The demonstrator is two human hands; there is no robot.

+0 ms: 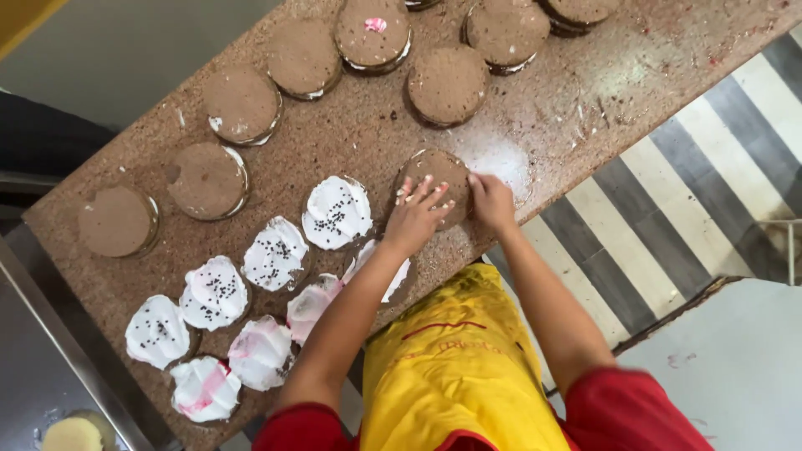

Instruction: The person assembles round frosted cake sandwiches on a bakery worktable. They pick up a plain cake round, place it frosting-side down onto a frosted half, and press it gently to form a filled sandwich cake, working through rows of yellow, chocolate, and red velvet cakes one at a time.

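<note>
Lying under both hands [418, 213] [491, 200]: brown cake round [439, 167].

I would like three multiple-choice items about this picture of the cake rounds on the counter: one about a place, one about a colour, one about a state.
1. Where is the left hand?
A. Flat on a brown cake round
B. On the striped floor
C. On the steel tray

2. What colour is the apron?
A. Green
B. Yellow
C. White

3. In what state are the rounds nearest the left forearm?
A. Bare brown
B. Wrapped in foil
C. Spread with white cream

Answers:
1 A, the fingers lie spread on the brown cake round at the counter edge, with the right hand at its side.
2 B, the apron is bright yellow.
3 C, the creamed rounds are white, several with dark specks.
</note>
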